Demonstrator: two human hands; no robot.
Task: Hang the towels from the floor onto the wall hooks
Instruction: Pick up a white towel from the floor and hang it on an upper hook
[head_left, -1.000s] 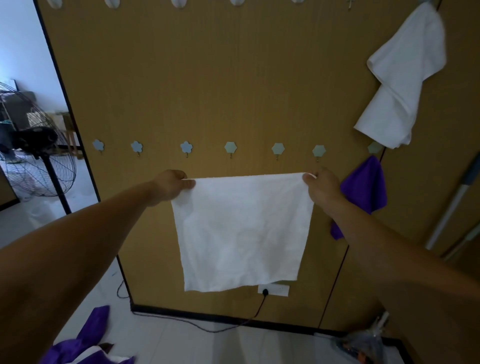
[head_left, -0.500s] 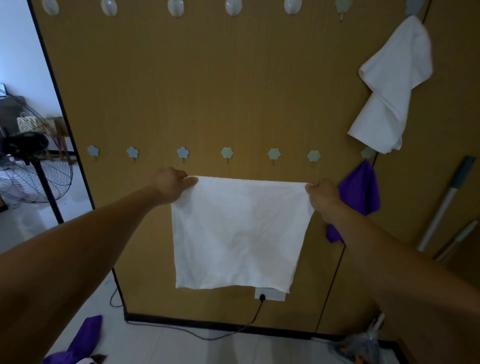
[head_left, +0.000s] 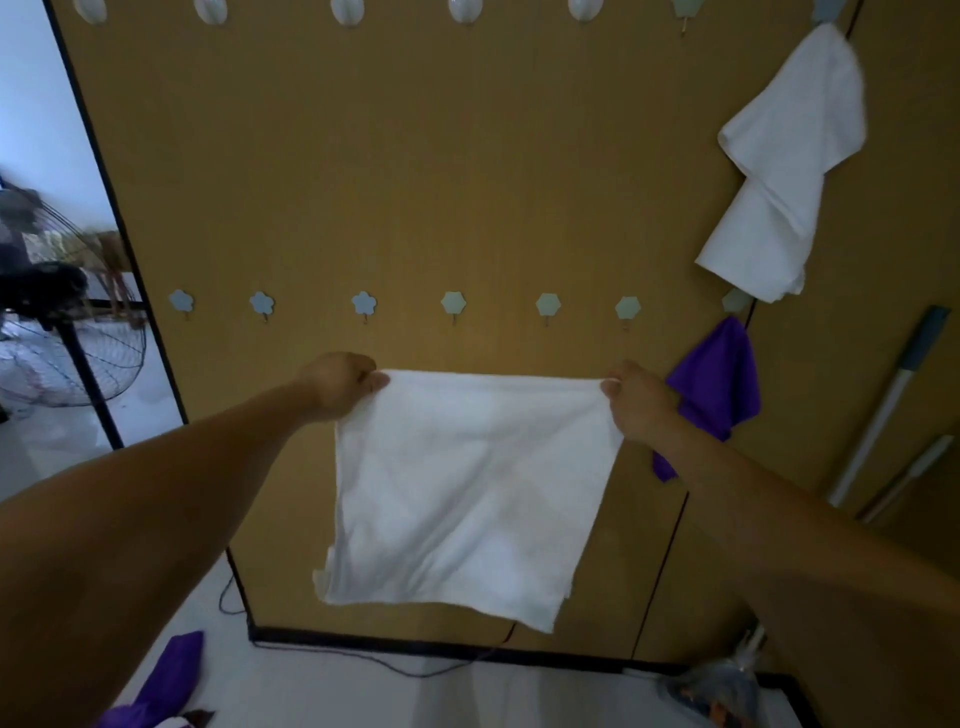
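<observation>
A square white towel (head_left: 467, 488) hangs spread out in front of the brown wall. My left hand (head_left: 340, 382) pinches its upper left corner and my right hand (head_left: 636, 397) pinches its upper right corner. Just above the hands runs a row of small pale flower-shaped and hexagonal hooks (head_left: 453, 304). A second row of white hooks (head_left: 462, 8) lines the top edge. Another white towel (head_left: 784, 171) hangs from a top-right hook, and a purple towel (head_left: 719, 379) hangs from a hook right of my right hand. A purple towel (head_left: 166, 686) lies on the floor at lower left.
A standing fan (head_left: 57, 332) is at the left past the wall's black edge. Two long poles (head_left: 883, 410) lean at the right. A black cable (head_left: 395, 667) trails along the floor by the baseboard. A crumpled bag (head_left: 711, 693) lies at lower right.
The towel's lower edge has swung toward me and to the left. The towel's top edge now sags slightly between my hands, which sit a little lower below the hook row.
</observation>
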